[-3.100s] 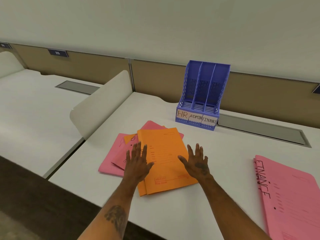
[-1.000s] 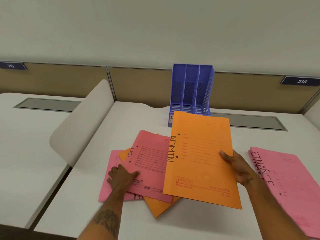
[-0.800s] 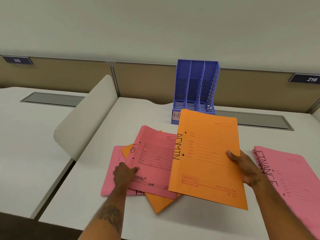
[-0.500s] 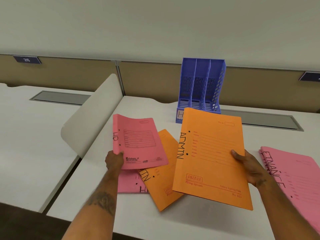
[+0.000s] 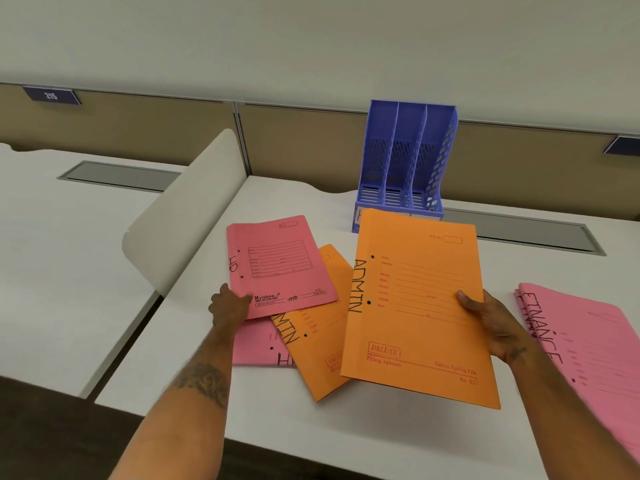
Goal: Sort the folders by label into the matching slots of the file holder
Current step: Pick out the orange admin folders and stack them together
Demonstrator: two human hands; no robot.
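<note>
Your left hand (image 5: 229,304) now holds the pink HR folder (image 5: 278,266) up off the pile, where before it lay flat. Your right hand (image 5: 493,322) still grips the orange ADMIN folder (image 5: 415,306), in front of the blue file holder (image 5: 405,164).

Even, soft light; wide-angle edge bending.

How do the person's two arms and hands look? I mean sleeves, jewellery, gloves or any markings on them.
Both forearms are bare as far as the frame shows: no sleeves, gloves or watch are visible. The left hand has no ring that I can see; its forearm carries a dark tattoo on the upper side. The right hand has a small dark tattoo near the wrist. The fingers show no visible jewellery.
</note>
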